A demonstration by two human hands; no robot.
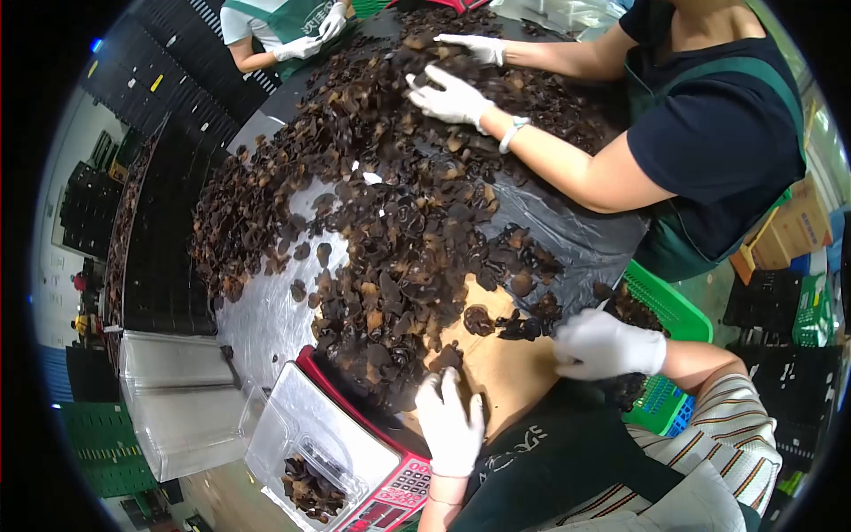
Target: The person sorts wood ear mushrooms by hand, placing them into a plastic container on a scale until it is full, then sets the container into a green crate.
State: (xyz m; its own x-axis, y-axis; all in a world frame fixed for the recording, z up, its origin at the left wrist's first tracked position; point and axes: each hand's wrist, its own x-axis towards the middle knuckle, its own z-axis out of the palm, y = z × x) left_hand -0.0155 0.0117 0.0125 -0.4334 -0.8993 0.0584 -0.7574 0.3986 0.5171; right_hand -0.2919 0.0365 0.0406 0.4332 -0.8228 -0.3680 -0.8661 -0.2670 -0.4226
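A heap of dark wood ear mushrooms [399, 239] covers much of the table before me. My left hand [450, 421], in a white glove, lies at the heap's near edge with its fingers apart. Its fingertips are right at a brown mushroom piece [446, 359]. My right hand [607, 344], also gloved and blurred by motion, hovers over the table's right edge, beside a few loose dark pieces [521, 326]. Its fingers are smeared, so I cannot tell what they hold. Under that hand, partly hidden, a green basket [678, 306] contains more mushrooms.
A red-framed scale [403, 483] stands left of my left hand, bearing a clear plastic box [332, 443] with mushrooms in it. Across the table, one person's gloved hands [456, 96] work in the heap. Another person's gloved hands [310, 43] are at the far end.
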